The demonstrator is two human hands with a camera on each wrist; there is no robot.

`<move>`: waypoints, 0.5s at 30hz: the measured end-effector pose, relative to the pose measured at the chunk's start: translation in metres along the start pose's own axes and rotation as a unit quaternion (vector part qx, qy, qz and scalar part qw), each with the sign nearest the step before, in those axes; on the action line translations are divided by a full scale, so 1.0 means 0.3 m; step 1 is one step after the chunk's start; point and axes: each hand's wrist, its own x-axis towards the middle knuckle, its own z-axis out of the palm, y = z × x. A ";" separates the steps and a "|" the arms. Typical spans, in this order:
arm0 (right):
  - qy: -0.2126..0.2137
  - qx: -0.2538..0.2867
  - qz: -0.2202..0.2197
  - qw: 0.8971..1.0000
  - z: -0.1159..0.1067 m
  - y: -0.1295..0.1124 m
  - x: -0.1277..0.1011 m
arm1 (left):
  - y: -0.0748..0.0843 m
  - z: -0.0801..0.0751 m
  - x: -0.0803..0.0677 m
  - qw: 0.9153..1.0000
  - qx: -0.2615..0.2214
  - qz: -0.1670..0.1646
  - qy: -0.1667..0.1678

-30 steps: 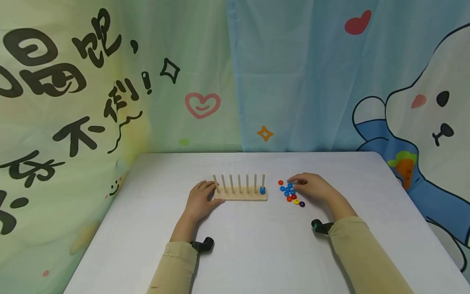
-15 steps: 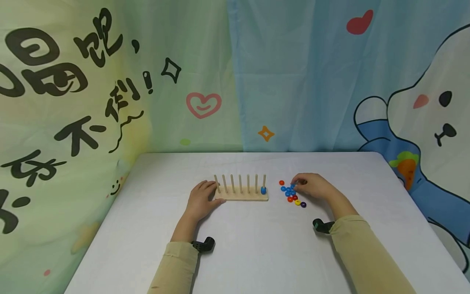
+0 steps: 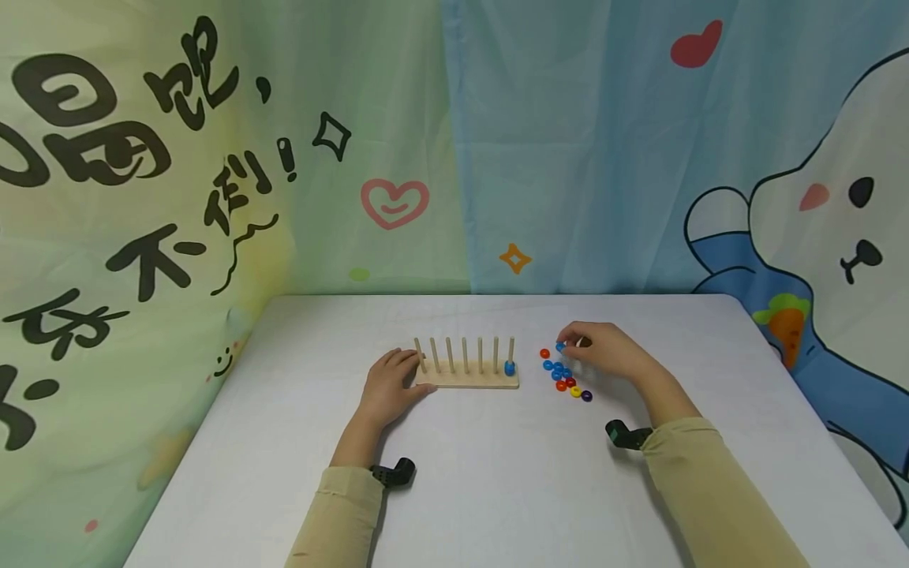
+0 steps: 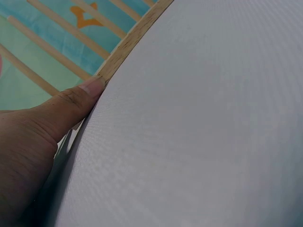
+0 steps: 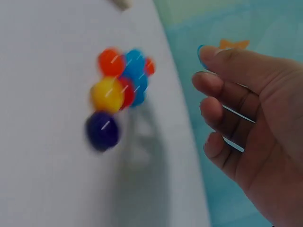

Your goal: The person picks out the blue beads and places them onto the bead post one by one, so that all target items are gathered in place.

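My left hand [image 3: 387,388] grips the left end of a wooden peg board [image 3: 466,381], its thumb along the front edge in the left wrist view. A row of upright pegs rises from the board. Blue beads [image 3: 510,368] sit low on the rightmost peg; how many is hard to tell. To the right, my right hand [image 3: 605,347] pinches a blue bead [image 3: 560,347] between thumb and fingertips, raised off the table. Only a blue rim of that bead shows in the right wrist view, the thumb hiding the rest.
Below the right hand lies a loose cluster of beads: several blue ones [image 3: 557,375], red and orange ones [image 3: 561,386], a yellow bead [image 3: 576,391] and a dark purple bead [image 3: 586,396]. They rest on a white-covered table [image 3: 490,473], with a printed curtain [image 3: 568,158] behind.
The right hand reached into the cluster, took a blue bead and lifted it up and slightly leftward. The left hand and peg board have stayed in place.
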 end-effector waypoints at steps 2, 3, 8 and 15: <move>0.010 -0.002 -0.019 1.000 -0.017 -0.041 -0.003 | -0.002 0.002 0.000 1.000 -0.001 0.001 0.002; 0.015 -0.003 -0.030 0.999 -0.025 -0.061 -0.005 | -0.003 0.003 0.000 1.000 -0.001 0.002 0.003; 0.028 0.012 -0.078 0.996 -0.056 -0.153 -0.008 | -0.006 0.006 0.002 1.000 0.002 0.005 0.007; 0.018 0.020 -0.111 0.993 -0.049 -0.230 0.014 | -0.010 0.009 0.001 1.000 0.003 0.006 0.008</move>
